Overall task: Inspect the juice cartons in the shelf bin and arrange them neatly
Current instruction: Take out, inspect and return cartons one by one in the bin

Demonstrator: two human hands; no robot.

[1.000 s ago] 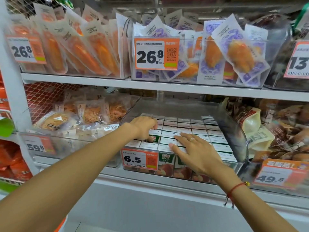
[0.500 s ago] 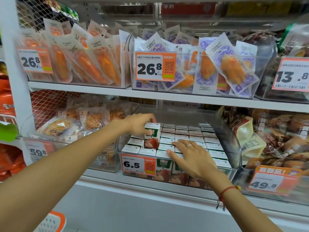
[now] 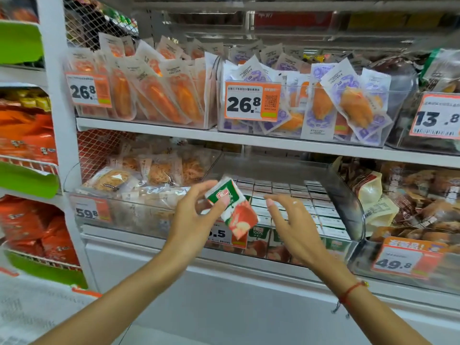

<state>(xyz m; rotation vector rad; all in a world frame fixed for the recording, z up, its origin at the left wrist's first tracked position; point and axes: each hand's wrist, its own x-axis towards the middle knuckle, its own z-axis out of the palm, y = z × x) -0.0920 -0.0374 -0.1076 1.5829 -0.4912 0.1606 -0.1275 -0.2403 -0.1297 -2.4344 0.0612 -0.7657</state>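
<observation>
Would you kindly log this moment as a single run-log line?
left hand: holds tilted green-and-white juice carton | right hand: open, beside carton | clear plastic shelf bin: rows of cartons

So the lower white shelf [image 3: 249, 263] carries a clear shelf bin [image 3: 348, 202] packed with juice cartons [image 3: 293, 195] in tidy rows, with more clear bins of bagged snacks [image 3: 139, 175] on both sides.

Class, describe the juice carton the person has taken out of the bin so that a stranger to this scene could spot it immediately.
Find the clear shelf bin on the lower shelf, packed with upright juice cartons. Just in front of its left end, the left hand pinches one carton, with the right hand open beside it. Unlike its neighbours, it is outside the bin and tilted, showing its green, white and red side.
</observation>
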